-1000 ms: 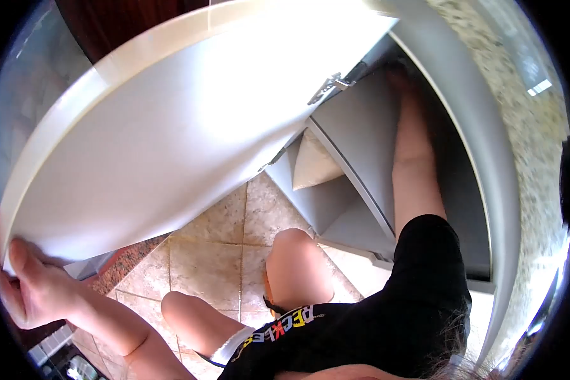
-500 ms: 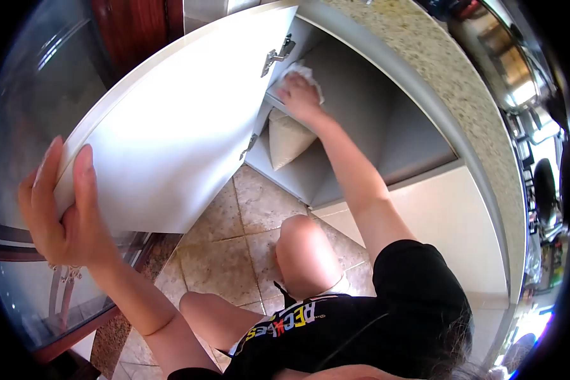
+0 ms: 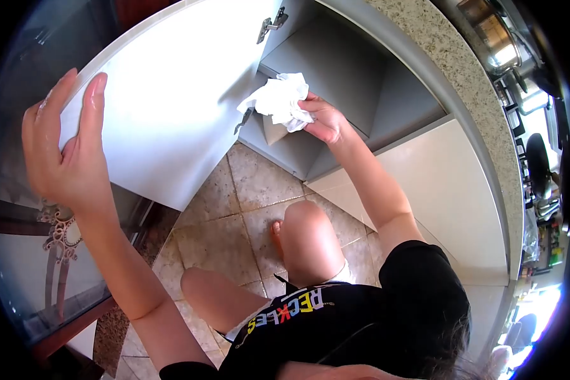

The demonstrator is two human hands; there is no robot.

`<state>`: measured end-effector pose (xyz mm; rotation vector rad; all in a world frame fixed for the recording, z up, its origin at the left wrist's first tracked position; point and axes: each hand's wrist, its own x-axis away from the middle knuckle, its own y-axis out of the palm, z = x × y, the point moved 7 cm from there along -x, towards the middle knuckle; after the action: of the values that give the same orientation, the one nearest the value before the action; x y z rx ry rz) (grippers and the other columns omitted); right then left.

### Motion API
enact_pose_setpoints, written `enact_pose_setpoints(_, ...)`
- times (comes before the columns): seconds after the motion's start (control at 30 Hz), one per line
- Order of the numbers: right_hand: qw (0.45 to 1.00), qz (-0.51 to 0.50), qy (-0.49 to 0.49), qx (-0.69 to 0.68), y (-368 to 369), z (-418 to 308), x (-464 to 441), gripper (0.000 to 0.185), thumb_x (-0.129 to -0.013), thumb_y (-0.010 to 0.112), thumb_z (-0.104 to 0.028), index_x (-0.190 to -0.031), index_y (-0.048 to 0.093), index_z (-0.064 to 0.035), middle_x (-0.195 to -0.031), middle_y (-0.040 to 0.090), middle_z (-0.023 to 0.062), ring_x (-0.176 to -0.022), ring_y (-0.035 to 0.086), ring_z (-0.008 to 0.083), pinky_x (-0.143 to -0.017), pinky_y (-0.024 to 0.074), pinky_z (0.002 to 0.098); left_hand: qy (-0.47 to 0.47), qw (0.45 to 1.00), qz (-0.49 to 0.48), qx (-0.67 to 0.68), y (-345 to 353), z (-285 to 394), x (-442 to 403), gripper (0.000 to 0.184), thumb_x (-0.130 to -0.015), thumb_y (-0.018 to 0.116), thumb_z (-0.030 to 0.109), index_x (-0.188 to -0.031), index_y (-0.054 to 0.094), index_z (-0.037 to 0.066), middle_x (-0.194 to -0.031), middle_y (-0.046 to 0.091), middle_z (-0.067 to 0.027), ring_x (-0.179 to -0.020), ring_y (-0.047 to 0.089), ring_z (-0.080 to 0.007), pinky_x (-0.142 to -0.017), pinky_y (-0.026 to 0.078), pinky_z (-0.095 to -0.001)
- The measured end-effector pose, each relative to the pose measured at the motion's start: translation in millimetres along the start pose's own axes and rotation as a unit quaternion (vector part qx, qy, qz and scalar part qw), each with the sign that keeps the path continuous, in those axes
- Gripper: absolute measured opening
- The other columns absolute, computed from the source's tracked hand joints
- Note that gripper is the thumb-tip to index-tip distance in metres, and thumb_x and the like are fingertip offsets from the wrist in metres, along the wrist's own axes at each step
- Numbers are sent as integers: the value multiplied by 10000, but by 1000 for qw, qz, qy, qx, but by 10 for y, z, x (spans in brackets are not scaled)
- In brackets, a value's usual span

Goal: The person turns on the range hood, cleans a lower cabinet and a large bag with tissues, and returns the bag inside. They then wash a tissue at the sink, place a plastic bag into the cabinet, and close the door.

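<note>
A white cabinet door (image 3: pixel 171 95) stands swung open on the left. My left hand (image 3: pixel 69 145) is wrapped over its outer edge, thumb on the inner face and fingers behind. My right hand (image 3: pixel 323 118) pinches a crumpled white paper towel (image 3: pixel 277 101) in front of the cabinet opening. Inside the grey cabinet (image 3: pixel 335 63) a shelf panel runs back into the corner. Below the shelf, a beige cone-shaped thing (image 3: pixel 273 131) shows in part; the paper towel and my hand hide the rest.
A speckled stone countertop (image 3: pixel 437 57) curves above the cabinet. On the right are a steel pot (image 3: pixel 493 38) and a stove with dark burners. Two metal hinges (image 3: pixel 272 24) hold the door. My knees are bent over the tiled floor (image 3: pixel 215 247). Dark glass-fronted furniture stands at left.
My right hand has drawn back from the shelf inside the cabinet with the paper towel, which now shows fully. My left hand stays on the door edge.
</note>
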<state>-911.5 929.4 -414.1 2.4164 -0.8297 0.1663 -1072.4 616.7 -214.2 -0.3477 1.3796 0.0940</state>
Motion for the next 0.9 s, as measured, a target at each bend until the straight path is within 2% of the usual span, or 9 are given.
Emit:
enact_pose_setpoints(0.2,998,-60,5,-29,-171,-212,-52,362,-853,425,-20,-1214,400,5,-1199,484,133,-1111,481,264,-944,391,423,-12,1000,-2,5,-7,10,-5,225,-648,761,73,-851,668,45,-747,600,-68,-652,579,-149,-544,448,-220)
enact_pose_setpoints(0.33,975,190,-103,55,-1031,-863,-480,326,-819,474,-67,-1140,481,-14,-1034,571,139,-943,574,292,-831,463,462,15,1000,8,22,0,-18,7,225,-649,762,77,-851,666,44,-742,597,-64,-649,576,-145,-541,444,-220)
enact_pose_setpoints(0.4,841,397,-250,270,-1717,-1283,-643,284,-778,503,-86,-1051,555,-31,-997,597,155,-897,594,298,-776,478,452,23,999,6,23,5,-40,14,233,-645,766,80,-852,666,44,-745,597,-62,-642,570,-143,-537,439,-220)
enact_pose_setpoints(0.47,611,521,-198,563,-1873,-1478,-581,269,-748,519,-94,-1000,591,-34,-1032,591,178,-926,586,305,-789,464,423,7,1000,-8,10,24,-68,19,207,-675,743,70,-865,666,43,-783,613,-61,-683,575,-138,-575,455,-223)
enact_pose_setpoints(0.5,613,517,-199,564,-2021,-1437,-646,269,-748,519,-94,-1000,591,-34,-1032,591,178,-926,586,305,-789,464,423,-11,1000,-20,-4,34,-94,26,182,-704,719,60,-878,666,41,-821,628,-60,-723,581,-134,-613,471,-225)
enact_pose_setpoints(0.57,478,461,-188,723,-2095,-1358,-882,296,-783,497,-160,-1033,587,-29,-1078,565,195,-960,569,324,-798,454,404,-33,999,-22,-25,23,-75,20,183,-705,722,74,-877,667,45,-826,628,-58,-729,583,-135,-623,472,-226)
enact_pose_setpoints(0.67,591,377,-112,705,-2265,-1464,-1315,379,-835,460,-302,-1084,570,-40,-1102,557,193,-995,546,347,-834,441,399,-47,998,-28,-43,39,-112,46,185,-707,725,99,-877,669,53,-837,629,-52,-738,588,-135,-637,475,-225)
enact_pose_setpoints(0.77,512,341,-118,779,-1668,-1382,-1311,510,-849,423,-461,-1106,564,-44,-1123,550,189,-1039,529,330,-881,414,370,-10,999,-6,-32,50,-128,33,203,-675,750,120,-857,673,71,-806,624,-47,-702,585,-138,-597,458,-222)
enact_pose_setpoints(0.9,730,202,-134,639,-989,-887,-911,492,-828,486,-481,-1079,596,-72,-1182,530,130,-1090,509,268,-926,395,328,9,999,13,-39,24,-86,26,213,-651,769,125,-837,676,79,-774,623,-50,-666,581,-143,-554,441,-222)
